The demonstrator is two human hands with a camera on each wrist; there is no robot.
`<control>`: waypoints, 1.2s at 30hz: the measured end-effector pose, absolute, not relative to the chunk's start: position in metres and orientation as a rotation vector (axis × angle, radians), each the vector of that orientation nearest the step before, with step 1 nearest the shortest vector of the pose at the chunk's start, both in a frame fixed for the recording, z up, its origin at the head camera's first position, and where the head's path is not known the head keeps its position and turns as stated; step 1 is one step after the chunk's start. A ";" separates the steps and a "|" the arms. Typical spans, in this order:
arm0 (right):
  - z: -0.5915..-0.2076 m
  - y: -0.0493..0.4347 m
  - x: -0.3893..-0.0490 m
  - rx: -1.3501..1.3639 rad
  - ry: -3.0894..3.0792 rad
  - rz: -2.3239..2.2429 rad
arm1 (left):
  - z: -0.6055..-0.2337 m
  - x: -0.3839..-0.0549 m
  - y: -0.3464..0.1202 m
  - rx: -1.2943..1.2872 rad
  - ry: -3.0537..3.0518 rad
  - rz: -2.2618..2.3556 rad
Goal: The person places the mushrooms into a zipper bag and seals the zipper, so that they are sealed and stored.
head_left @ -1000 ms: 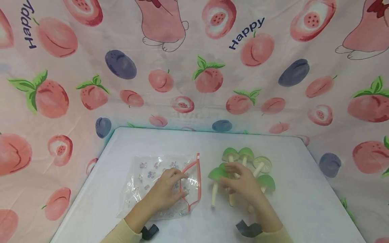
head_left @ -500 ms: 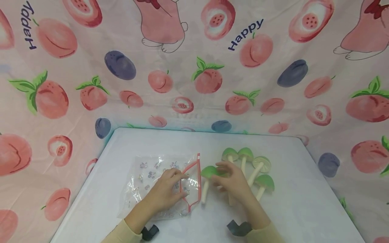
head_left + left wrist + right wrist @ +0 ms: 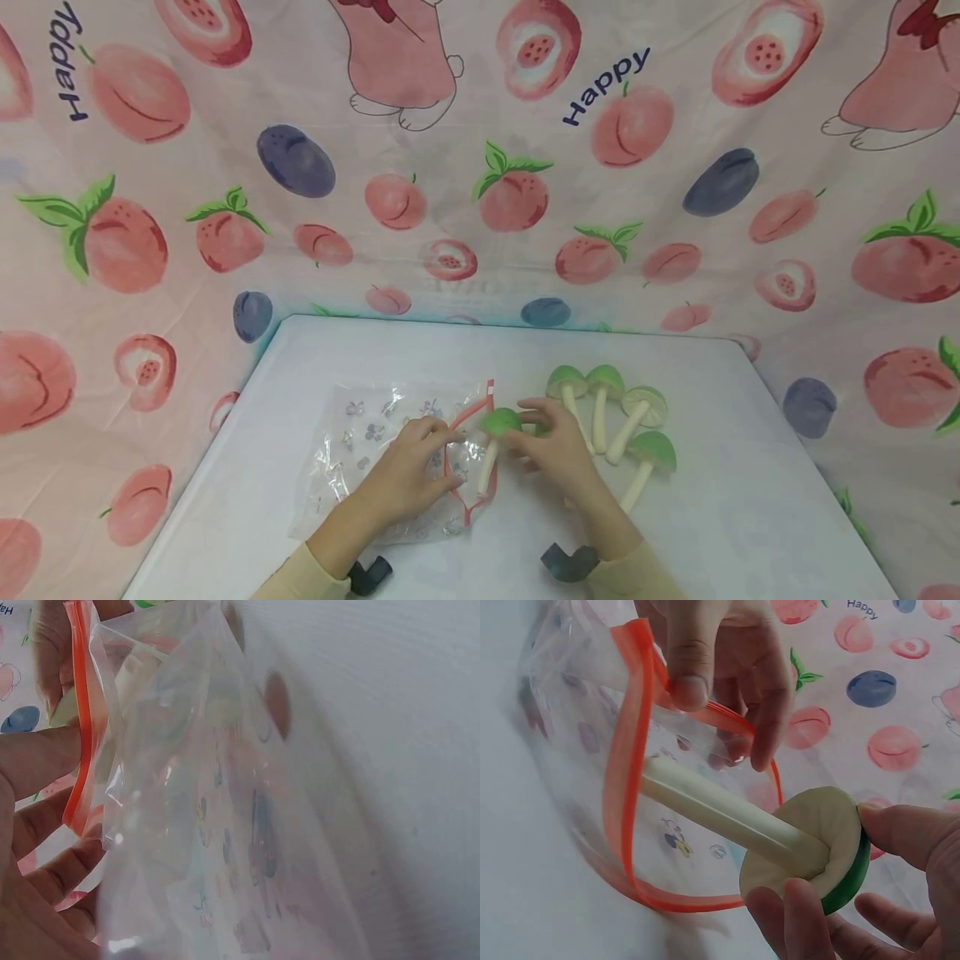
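My left hand [image 3: 408, 475] holds the red-edged mouth of a clear printed zip bag [image 3: 348, 458], keeping it spread. In the right wrist view the left thumb and fingers grip the red rim [image 3: 630, 765]. With my right hand [image 3: 558, 454] I pinch a toy mushroom by its green cap [image 3: 499, 422]. Its pale stem [image 3: 724, 817] points into the bag's mouth, the foot just past the rim, while the cap stays outside. Part of another green cap shows behind the right fingers, mostly hidden by that hand.
To the right lie several more green-capped mushrooms, among them a far one [image 3: 567, 383], one showing its pale underside [image 3: 647, 407] and a near one [image 3: 652, 452]. All rest on a white table [image 3: 720, 500]. A fruit-printed cloth [image 3: 480, 292] hangs behind.
My right hand has moved left with the mushroom, from the group of mushrooms to the bag's mouth. The left hand and bag have stayed in place.
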State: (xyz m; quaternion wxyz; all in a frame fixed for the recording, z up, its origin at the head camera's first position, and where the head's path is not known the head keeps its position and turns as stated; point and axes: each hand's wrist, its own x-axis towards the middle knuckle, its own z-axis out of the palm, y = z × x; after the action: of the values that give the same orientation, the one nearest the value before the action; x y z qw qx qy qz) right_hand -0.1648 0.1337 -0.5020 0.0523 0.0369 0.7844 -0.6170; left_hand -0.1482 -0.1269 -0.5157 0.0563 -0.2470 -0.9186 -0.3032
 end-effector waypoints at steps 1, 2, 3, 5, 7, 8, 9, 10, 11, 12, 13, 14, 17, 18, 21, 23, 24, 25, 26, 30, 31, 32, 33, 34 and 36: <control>-0.503 0.132 -0.165 0.110 2.383 -1.878 | -0.516 -0.148 -0.127 -0.751 -2.786 -0.918; -0.504 0.131 -0.166 0.099 2.391 -1.871 | -0.516 -0.148 -0.127 -0.753 -2.784 -0.918; -0.505 0.130 -0.166 0.100 2.390 -1.866 | -0.516 -0.148 -0.127 -0.756 -2.783 -0.918; -0.507 0.127 -0.167 0.098 2.401 -1.843 | -0.516 -0.148 -0.127 -0.760 -2.784 -0.916; -0.509 0.124 -0.166 0.094 2.400 -1.836 | -0.516 -0.148 -0.127 -0.761 -2.786 -0.919; -0.510 0.123 -0.166 0.089 2.394 -1.839 | -0.516 -0.148 -0.127 -0.762 -2.786 -0.924; -0.511 0.121 -0.166 0.092 2.387 -1.844 | -0.515 -0.147 -0.127 -0.763 -2.785 -0.928; -0.512 0.120 -0.165 0.089 2.379 -1.851 | -0.515 -0.147 -0.127 -0.763 -2.786 -0.931; -0.514 0.119 -0.165 0.084 2.372 -1.859 | -0.515 -0.147 -0.128 -0.763 -2.787 -0.934; -0.515 0.117 -0.164 0.076 2.368 -1.868 | -0.515 -0.147 -0.128 -0.767 -2.784 -0.940; -0.516 0.116 -0.164 0.076 2.367 -1.869 | -0.514 -0.147 -0.128 -0.770 -2.782 -0.942; -0.517 0.115 -0.163 0.072 2.371 -1.866 | -0.514 -0.147 -0.128 -0.773 -2.780 -0.942; -0.521 0.112 -0.163 0.076 2.398 -1.829 | -0.514 -0.147 -0.127 -0.788 -2.770 -0.938; -0.523 0.112 -0.163 0.075 2.402 -1.818 | -0.514 -0.147 -0.127 -0.792 -2.765 -0.937; -0.527 0.109 -0.165 0.082 2.375 -1.824 | -0.515 -0.148 -0.127 -0.800 -2.756 -0.934; -0.529 0.107 -0.165 0.079 2.344 -1.849 | -0.514 -0.148 -0.126 -0.804 -2.751 -0.939; -0.531 0.106 -0.166 0.077 2.327 -1.865 | -0.514 -0.148 -0.126 -0.806 -2.749 -0.939; -0.532 0.105 -0.166 0.080 2.314 -1.879 | -0.514 -0.148 -0.126 -0.808 -2.747 -0.940; -0.533 0.104 -0.166 0.078 2.313 -1.881 | -0.514 -0.148 -0.126 -0.811 -2.747 -0.942; -0.536 0.101 -0.165 0.093 2.333 -1.865 | -0.513 -0.148 -0.126 -0.820 -2.744 -0.939; -0.537 0.101 -0.165 0.099 2.341 -1.856 | -0.513 -0.148 -0.126 -0.823 -2.743 -0.938; -0.537 0.100 -0.164 0.104 2.349 -1.847 | -0.513 -0.148 -0.126 -0.826 -2.742 -0.934; -0.538 0.100 -0.164 0.110 2.351 -1.846 | -0.512 -0.148 -0.126 -0.829 -2.741 -0.932; -0.539 0.099 -0.164 0.107 2.356 -1.844 | -0.512 -0.148 -0.126 -0.833 -2.737 -0.929; -0.539 0.099 -0.164 0.117 2.352 -1.843 | -0.513 -0.148 -0.126 -0.841 -2.730 -0.924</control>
State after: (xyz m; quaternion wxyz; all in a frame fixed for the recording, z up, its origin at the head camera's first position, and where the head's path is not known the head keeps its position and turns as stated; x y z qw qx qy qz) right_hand -0.1637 0.0989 -0.5394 0.0756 0.0389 0.7842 -0.6147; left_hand -0.1485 -0.1261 -0.5125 0.0697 -0.2793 -0.9071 -0.3070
